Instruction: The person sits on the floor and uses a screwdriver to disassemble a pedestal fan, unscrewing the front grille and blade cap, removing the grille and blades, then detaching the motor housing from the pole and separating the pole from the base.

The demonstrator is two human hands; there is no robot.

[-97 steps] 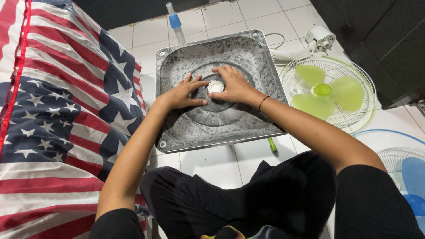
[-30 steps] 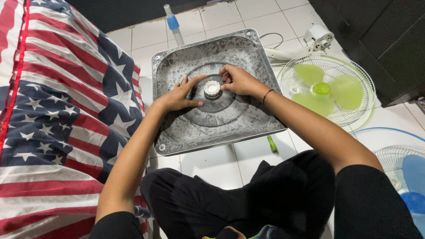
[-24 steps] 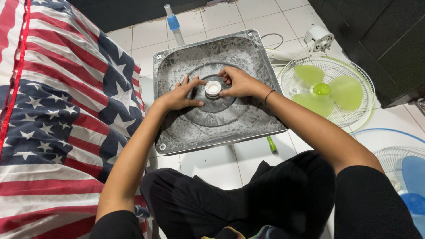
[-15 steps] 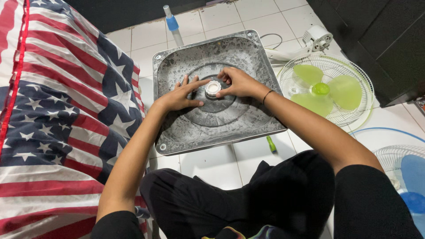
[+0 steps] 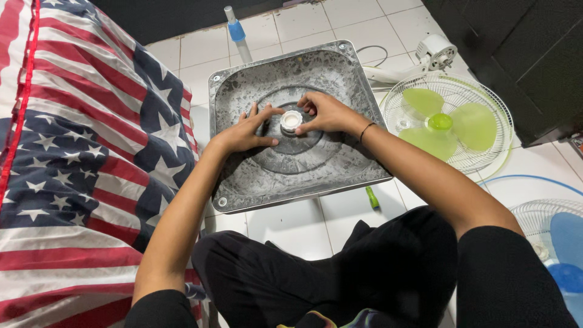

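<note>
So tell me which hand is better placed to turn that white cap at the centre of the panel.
Probably the right hand: its fingertips already curl around the white cap, giving a pinch grip. The left hand lies flatter on the grey square panel beside it, better suited to steadying.

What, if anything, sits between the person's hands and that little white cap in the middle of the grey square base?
Nothing visible. The left hand and right hand flank the white cap at the centre of the base; fingertips of both reach its edge, with no object between.
</note>
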